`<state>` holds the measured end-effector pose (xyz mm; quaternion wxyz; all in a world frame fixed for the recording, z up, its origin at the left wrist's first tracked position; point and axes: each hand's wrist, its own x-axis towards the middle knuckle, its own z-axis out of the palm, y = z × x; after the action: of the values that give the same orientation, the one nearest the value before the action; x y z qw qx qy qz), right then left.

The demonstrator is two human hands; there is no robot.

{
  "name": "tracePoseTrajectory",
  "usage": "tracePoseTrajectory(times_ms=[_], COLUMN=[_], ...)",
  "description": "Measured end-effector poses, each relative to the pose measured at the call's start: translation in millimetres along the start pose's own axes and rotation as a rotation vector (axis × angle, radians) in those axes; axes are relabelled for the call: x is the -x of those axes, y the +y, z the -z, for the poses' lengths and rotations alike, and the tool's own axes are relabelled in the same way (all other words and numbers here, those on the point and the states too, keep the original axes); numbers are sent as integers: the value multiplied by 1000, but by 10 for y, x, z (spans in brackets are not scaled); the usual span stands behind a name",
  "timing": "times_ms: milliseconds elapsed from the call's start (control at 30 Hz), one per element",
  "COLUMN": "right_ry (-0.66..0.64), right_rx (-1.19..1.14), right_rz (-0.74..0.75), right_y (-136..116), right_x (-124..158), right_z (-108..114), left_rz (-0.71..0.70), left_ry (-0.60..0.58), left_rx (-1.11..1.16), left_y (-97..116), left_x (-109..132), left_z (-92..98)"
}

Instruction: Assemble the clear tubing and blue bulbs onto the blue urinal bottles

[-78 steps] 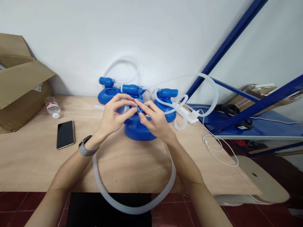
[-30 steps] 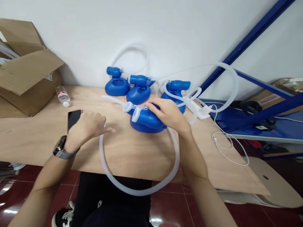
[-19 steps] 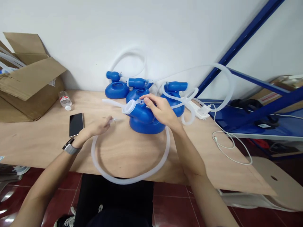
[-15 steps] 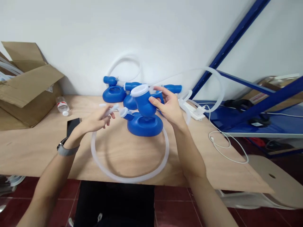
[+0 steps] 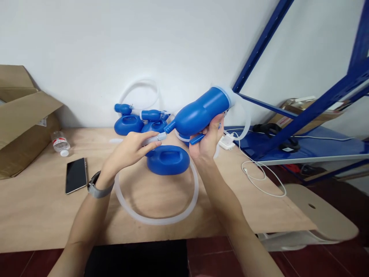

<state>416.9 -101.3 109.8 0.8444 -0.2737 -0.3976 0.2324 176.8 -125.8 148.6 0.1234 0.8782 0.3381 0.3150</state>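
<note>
My right hand is closed on the handle of a blue plastic urinal head, holding it tilted above the table. A white cap covers its wide end, at upper right; its narrow spout points down to the left. Pinched in my left hand is the end of a translucent hose, with a metal clamp near its tip. The hose tip is close to the spout; whether they touch I cannot tell. Below them sits a blue oval bottle with a recessed grip, and the hose loops in front of it.
Other blue bottles with heads and hoses stand by the wall. A phone, a water bottle and an open cardboard box are at left. At right are a power strip, a white cable and a blue shelf.
My right hand has raised and turned the urinal head, so its spout now points left. My left hand has brought the hose end rightward to the spout. The view has shifted slightly.
</note>
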Motion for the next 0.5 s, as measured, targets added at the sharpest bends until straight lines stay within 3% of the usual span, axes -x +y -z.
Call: tracePoseTrajectory(times_ms=[233, 500], right_ry=[-119, -107], right_rx=[343, 150], right_rz=[217, 187], right_y=[268, 372], right_x=[28, -16], right_z=[66, 127], left_rz=[-36, -9], left_ry=[114, 144], left_rx=[49, -23], left_y=[11, -29], left_x=[49, 70], left_z=[25, 107])
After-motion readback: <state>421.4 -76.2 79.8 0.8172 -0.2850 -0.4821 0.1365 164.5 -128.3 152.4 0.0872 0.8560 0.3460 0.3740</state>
